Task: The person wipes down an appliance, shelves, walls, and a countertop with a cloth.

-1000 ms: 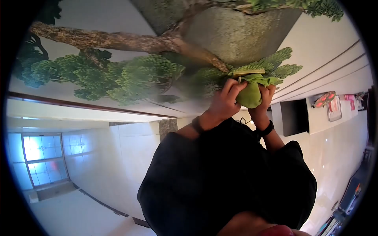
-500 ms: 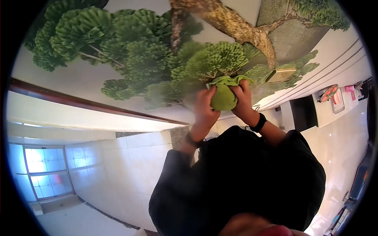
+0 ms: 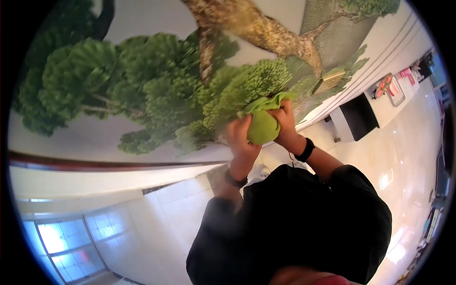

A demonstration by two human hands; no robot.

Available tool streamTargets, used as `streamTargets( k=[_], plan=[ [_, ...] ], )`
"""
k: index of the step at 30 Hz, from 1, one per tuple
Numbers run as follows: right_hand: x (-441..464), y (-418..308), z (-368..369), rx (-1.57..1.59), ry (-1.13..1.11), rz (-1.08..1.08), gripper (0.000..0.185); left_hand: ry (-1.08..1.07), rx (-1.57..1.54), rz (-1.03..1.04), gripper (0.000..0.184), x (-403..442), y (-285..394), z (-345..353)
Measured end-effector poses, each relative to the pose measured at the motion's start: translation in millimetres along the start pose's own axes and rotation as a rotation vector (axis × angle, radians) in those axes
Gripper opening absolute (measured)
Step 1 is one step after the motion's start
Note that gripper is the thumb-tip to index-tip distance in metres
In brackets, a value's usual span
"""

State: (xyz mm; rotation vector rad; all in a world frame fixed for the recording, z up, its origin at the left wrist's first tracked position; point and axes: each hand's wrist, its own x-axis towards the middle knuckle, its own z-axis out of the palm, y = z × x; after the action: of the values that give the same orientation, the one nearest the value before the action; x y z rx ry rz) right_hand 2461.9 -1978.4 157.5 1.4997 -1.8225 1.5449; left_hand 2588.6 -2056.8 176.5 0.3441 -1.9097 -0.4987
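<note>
A bunched lime-green cloth [image 3: 263, 127] is held between both hands, in front of a wall mural [image 3: 180, 90] of green foliage and a brown tree trunk. My left hand [image 3: 243, 141] grips the cloth's left side, its fingers curled in. On the other side my right hand [image 3: 286, 122] has its fingers closed round the upper right folds. Dark bands circle both wrists. Whether the cloth touches the mural I cannot tell.
A gold wall plate [image 3: 328, 82] is set in the mural to the right. Beyond it stands a white cabinet [image 3: 384, 112] with a dark panel and a tray [image 3: 395, 91] on top. A dark red trim [image 3: 95, 164] borders the mural. A window [image 3: 71, 247] shows at lower left.
My view has tilted and shifted, so the mural and the room sit differently in it. Both hands keep hold of the cloth, which appears slightly lower and further left.
</note>
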Motion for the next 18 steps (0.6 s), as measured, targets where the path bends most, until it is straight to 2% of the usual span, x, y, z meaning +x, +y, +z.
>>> streamTargets(
  k=[5, 8, 12, 16, 18],
  plan=[
    [-43.6, 28.6, -5.7, -0.031, -0.129, 0.152, 0.043, -0.158, -0.036, -0.061, 0.042, -33.1, -12.3, 21.4],
    [-31.5, 29.0, -26.4, -0.055, -0.177, 0.147, 0.044, -0.169, -0.052, -0.095, 0.043, -36.4, -7.6, 36.1],
    [-9.4, 44.5, -57.2, -0.066, -0.061, 0.067, 0.046, -0.076, -0.074, -0.010, 0.045, -11.9, 14.8, 68.6],
    [25.6, 46.6, -107.7, -0.075, 0.060, 0.095, 0.047, -0.064, -0.102, 0.046, 0.047, 31.0, 61.1, 103.4],
    [34.3, 56.4, -129.0, -0.005, 0.046, 0.104, 0.048, -0.038, -0.106, 0.064, 0.048, 46.3, 83.7, 120.0]
  ],
)
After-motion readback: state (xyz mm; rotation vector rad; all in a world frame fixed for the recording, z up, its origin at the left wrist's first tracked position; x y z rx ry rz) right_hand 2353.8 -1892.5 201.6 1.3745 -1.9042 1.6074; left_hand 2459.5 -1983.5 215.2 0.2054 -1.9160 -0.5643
